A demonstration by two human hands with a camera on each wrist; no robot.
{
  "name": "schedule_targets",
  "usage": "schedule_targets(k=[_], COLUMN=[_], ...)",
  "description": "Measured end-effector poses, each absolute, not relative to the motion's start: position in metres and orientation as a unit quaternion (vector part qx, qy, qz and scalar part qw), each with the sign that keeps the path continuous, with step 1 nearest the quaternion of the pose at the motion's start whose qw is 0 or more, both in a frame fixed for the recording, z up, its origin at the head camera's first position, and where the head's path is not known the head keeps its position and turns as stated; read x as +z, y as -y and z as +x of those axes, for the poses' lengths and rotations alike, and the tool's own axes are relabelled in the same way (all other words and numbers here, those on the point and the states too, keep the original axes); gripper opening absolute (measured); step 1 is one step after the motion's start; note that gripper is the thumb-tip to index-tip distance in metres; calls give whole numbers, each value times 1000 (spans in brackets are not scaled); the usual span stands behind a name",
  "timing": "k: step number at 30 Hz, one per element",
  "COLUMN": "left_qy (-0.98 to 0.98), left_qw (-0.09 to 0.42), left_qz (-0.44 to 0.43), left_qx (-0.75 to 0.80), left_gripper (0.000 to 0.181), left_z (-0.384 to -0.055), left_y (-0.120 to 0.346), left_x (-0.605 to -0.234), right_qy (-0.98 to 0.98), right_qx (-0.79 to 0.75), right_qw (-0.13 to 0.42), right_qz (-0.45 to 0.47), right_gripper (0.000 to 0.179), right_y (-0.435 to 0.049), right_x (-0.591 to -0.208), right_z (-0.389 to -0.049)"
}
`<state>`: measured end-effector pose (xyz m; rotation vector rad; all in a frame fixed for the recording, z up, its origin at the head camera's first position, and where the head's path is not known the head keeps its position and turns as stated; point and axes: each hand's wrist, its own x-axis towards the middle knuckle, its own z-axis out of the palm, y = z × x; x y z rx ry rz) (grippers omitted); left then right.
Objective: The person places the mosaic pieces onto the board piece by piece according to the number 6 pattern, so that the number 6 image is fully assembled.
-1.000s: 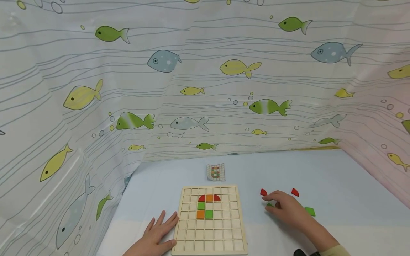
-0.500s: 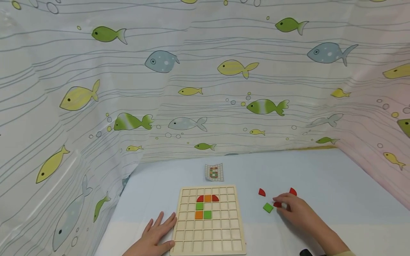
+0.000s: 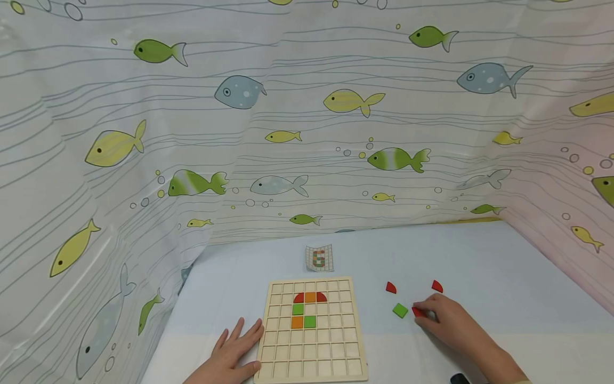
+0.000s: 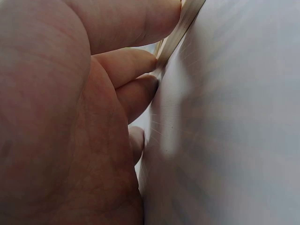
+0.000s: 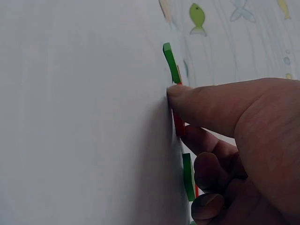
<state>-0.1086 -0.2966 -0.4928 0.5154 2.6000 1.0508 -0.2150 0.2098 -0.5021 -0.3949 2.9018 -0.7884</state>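
The thumb and forefinger of my right hand (image 3: 451, 322) pinch a red quarter-circle tile (image 3: 418, 312), low at the tabletop. From the right wrist view, the red tile (image 5: 178, 123) lies between thumb and finger, with a green tile (image 5: 188, 176) close by the curled fingers. Left of this hand lies a green square tile (image 3: 400, 310). My left hand (image 3: 231, 353), fingers spread, rests along the left edge of a wooden grid board (image 3: 336, 337). Red, orange and green tiles (image 3: 309, 321) sit in several of its cells. In the left wrist view the fingertips (image 4: 161, 21) touch the board's side.
Two more red quarter-circle tiles lie behind the right hand, a left one (image 3: 390, 288) and a right one (image 3: 437, 286). A small card (image 3: 318, 258) printed with a coloured grid pattern lies beyond the board. A fish-patterned curtain (image 3: 336, 176) encloses the table.
My right hand has moved right, away from the green square tile, and now pinches a red quarter-circle tile. The left hand stays at the board's edge.
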Motion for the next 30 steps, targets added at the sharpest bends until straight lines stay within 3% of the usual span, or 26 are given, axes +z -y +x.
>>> schedule_targets(k=[15,30], left_qy=[-903,-898], left_qw=[148,145], left_qz=[178,182], left_qx=[363,374], left_gripper=[67,66], left_z=[-109,-107], left_y=[297,299], left_x=[-494,-496], right_qy=[-953,-937], right_qx=[-273,-291], right_qw=[49,3], right_qz=[-122,-194], right_gripper=[23,22], right_y=[-210,-190], right_x=[-502,-489], right_z=[-213,-214])
